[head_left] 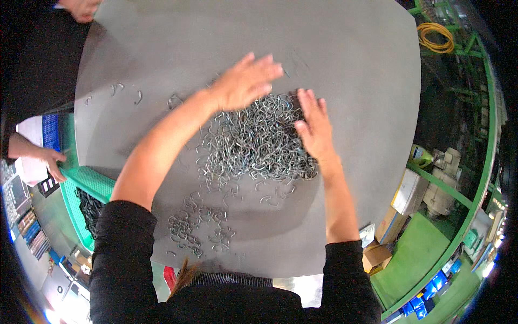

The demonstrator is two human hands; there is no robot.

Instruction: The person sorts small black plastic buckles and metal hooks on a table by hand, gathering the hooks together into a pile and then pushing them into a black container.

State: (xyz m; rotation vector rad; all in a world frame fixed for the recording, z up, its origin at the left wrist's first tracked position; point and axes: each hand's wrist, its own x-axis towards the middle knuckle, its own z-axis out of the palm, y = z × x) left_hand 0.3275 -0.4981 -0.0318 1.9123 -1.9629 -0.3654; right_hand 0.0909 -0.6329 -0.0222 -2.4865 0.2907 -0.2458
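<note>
A heap of small bent metal hooks (pixel 251 143) lies in the middle of the grey table (pixel 367 108). My left hand (pixel 244 82) is at the heap's far edge, palm down, fingers stretched out and slightly blurred. Along the heap's right side is my right hand (pixel 315 127), its fingers extended forward and the thumb toward the hooks. Neither hand holds anything that shows. Whether the palms press on the hooks or hover over them, I cannot tell. A smaller scatter of hooks (pixel 186 229) lies closer to me, at the left.
A few stray hooks (pixel 138 97) lie at the table's left. Another person's hand (pixel 52 162) is by a green plastic basket (pixel 97 181) holding dark pieces. That person's other hand (pixel 81 8) is at the far left corner. A green metal frame (pixel 488 178) stands at the right.
</note>
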